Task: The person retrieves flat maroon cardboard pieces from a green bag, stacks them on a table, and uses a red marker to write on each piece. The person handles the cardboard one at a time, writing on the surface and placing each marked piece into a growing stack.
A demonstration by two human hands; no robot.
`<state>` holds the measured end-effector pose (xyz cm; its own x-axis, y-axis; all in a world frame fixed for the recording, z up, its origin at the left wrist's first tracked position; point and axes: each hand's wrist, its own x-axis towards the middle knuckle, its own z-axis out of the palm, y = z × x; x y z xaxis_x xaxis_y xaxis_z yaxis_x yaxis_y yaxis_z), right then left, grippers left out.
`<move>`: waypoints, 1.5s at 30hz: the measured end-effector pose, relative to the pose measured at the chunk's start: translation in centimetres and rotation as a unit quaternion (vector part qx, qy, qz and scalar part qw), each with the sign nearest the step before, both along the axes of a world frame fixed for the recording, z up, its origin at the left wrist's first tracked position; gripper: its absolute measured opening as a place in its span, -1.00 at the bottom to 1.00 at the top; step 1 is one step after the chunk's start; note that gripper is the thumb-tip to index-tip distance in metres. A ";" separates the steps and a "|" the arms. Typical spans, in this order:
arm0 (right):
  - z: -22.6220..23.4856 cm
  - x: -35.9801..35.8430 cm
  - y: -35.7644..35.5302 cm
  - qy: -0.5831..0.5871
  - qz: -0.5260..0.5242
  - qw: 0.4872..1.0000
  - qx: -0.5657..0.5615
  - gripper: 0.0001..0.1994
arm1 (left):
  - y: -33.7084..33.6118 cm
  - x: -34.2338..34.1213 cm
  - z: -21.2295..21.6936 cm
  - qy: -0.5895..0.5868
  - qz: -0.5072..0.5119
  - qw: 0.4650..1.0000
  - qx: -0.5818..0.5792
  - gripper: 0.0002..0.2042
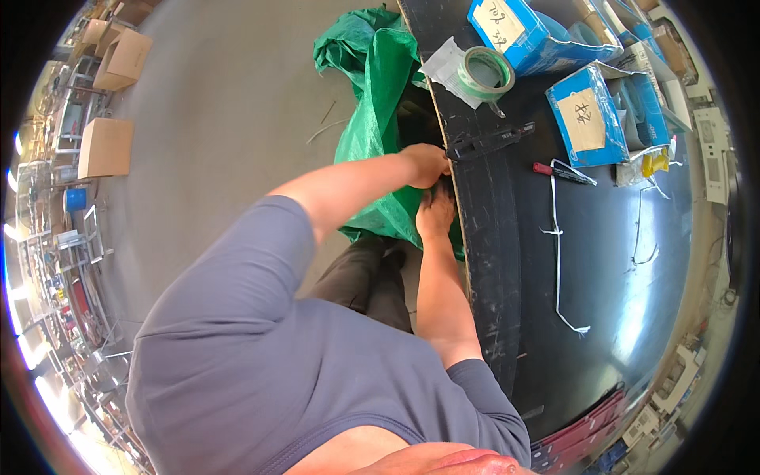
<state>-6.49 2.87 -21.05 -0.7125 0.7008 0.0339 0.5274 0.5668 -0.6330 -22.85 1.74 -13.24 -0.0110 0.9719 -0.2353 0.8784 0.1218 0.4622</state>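
Observation:
A large green woven plastic sack (368, 134) hangs beside the long edge of the black table, its top crumpled at the far end. My left hand (428, 165) is closed at the table edge, its fingers curled over something I cannot make out. Just nearer to me, my right hand (436, 214) reaches up against the sack's table side. Its fingers are bent around something dark, and their tips are partly hidden below my left hand. On the table right beside my left hand lies a black utility knife (489, 142).
On the black table (546, 261) are a roll of tape (486, 73), a red-capped marker (564, 172), white string (556, 273) and blue cardboard boxes (586, 119). Brown cartons (105, 148) and metal racks line the left side. Grey floor (214, 103) lies left of the sack.

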 end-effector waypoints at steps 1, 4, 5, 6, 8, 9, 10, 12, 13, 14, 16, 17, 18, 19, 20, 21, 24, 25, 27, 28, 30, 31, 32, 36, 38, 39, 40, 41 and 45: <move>-1.7 -0.2 -0.3 -0.160 0.014 0.984 -0.073 -0.53 | 0.3 0.7 0.5 0.027 0.013 0.995 -0.099 -0.71; -1.3 -1.3 -2.1 -0.303 0.130 0.930 -0.160 -0.53 | -2.8 -0.2 -6.6 0.147 -0.123 0.911 -0.366 -0.65; -1.7 -2.0 -2.0 -0.249 0.116 0.932 -0.235 -0.53 | -3.8 -1.1 -7.6 0.168 -0.154 0.882 -0.411 -0.65; -2.6 -2.7 -2.1 -0.195 0.107 0.924 -0.311 -0.52 | -4.7 -2.5 -6.0 0.135 -0.072 0.860 -0.488 -0.65; -4.8 -4.0 -2.2 -0.054 0.091 0.927 -0.359 -0.50 | -7.2 -8.0 -11.0 0.097 -0.078 0.869 -0.478 -0.65; -4.4 -4.8 -1.8 -0.050 0.023 0.913 -0.403 -0.49 | -7.6 -10.0 -11.6 0.153 -0.169 0.853 -0.469 -0.67; -2.2 -6.1 -1.8 -0.052 -0.012 0.895 -0.443 -0.48 | -12.7 -14.0 -19.8 0.157 -0.056 0.858 -0.487 -0.68; -7.8 -6.9 1.5 0.047 -0.165 0.915 -0.365 -0.52 | -7.9 -15.9 -13.0 0.085 0.039 0.925 -0.368 -0.67; -9.5 -7.2 3.0 0.098 -0.243 0.892 -0.367 -0.55 | -6.8 -16.4 -11.7 0.024 0.125 0.946 -0.299 -0.66; -11.2 -7.5 4.5 0.147 -0.309 0.858 -0.383 -0.58 | -5.9 -16.7 -11.3 -0.038 0.207 0.950 -0.229 -0.65; -10.2 -8.9 6.3 0.189 -0.412 0.776 -0.439 -0.60 | -4.1 -16.7 -12.6 -0.173 0.374 0.907 -0.084 -0.63; -5.7 -10.2 6.4 0.181 -0.468 0.729 -0.467 -0.59 | -3.1 -16.1 -14.1 -0.239 0.458 0.856 -0.007 -0.62; -6.1 -10.4 7.1 0.238 -0.475 0.691 -0.490 -0.57 | -2.0 -15.4 -14.1 -0.335 0.573 0.742 0.095 -0.59; -6.5 -10.6 7.7 0.291 -0.479 0.651 -0.512 -0.54 | -1.2 -15.0 -14.5 -0.346 0.559 0.741 0.138 -0.54; -8.8 -9.8 9.3 0.325 -0.449 0.649 -0.521 -0.50 | -0.5 -14.6 -14.9 -0.356 0.544 0.738 0.181 -0.49; -9.4 -9.7 10.0 0.356 -0.417 0.646 -0.531 -0.46 | -0.3 -14.6 -15.5 -0.365 0.530 0.733 0.222 -0.44; -10.4 -10.3 10.7 0.356 -0.398 0.652 -0.538 -0.45 | -0.6 -15.2 -17.1 -0.393 0.505 0.727 0.249 -0.39; -8.0 -11.7 9.0 0.284 -0.463 0.692 -0.475 -0.45 | -1.1 -15.2 -17.5 -0.420 0.511 0.712 0.236 -0.40; -10.4 -10.2 8.5 0.348 -0.416 0.689 -0.481 -0.48 | -1.8 -14.4 -13.8 -0.489 0.510 0.683 0.184 -0.43; -13.4 -8.5 8.2 0.371 -0.371 0.696 -0.491 -0.48 | -2.5 -13.8 -11.1 -0.523 0.515 0.663 0.149 -0.45; -5.9 -8.6 3.0 0.422 -0.276 0.580 -0.640 -0.44 | -7.4 -13.2 -6.3 -0.599 0.557 0.572 0.060 -0.53; -8.5 -5.8 2.1 0.433 -0.203 0.532 -0.698 -0.45 | -9.2 -12.6 -6.9 -0.543 0.537 0.630 0.138 -0.58; -10.8 -3.4 1.3 0.441 -0.130 0.478 -0.749 -0.46 | -11.6 -12.8 -7.1 -0.325 0.513 0.779 0.158 -0.61; -14.6 -1.1 2.6 0.294 -0.008 0.622 -0.725 -0.52 | -16.4 -10.2 -10.3 -0.361 0.565 0.735 0.101 -0.64; -13.8 -1.7 3.6 0.284 0.105 0.345 -0.888 -0.54 | -17.0 -9.0 -12.1 -0.414 0.581 0.697 0.072 -0.65; -13.4 -1.5 3.3 0.268 0.071 0.387 -0.879 -0.54 | -17.2 -8.4 -12.4 -0.433 0.585 0.683 0.060 -0.65; -13.1 -1.4 2.9 0.252 0.029 0.433 -0.865 -0.55 | -17.2 -8.1 -12.6 -0.453 0.587 0.669 0.048 -0.66; -12.9 -1.5 2.6 0.237 -0.005 0.466 -0.852 -0.55 | -17.3 -8.1 -12.7 -0.472 0.588 0.656 0.036 -0.67; -12.0 -0.9 1.0 0.174 -0.096 0.530 -0.825 -0.55 | -17.6 -8.1 -11.8 -0.559 0.585 0.587 -0.024 -0.69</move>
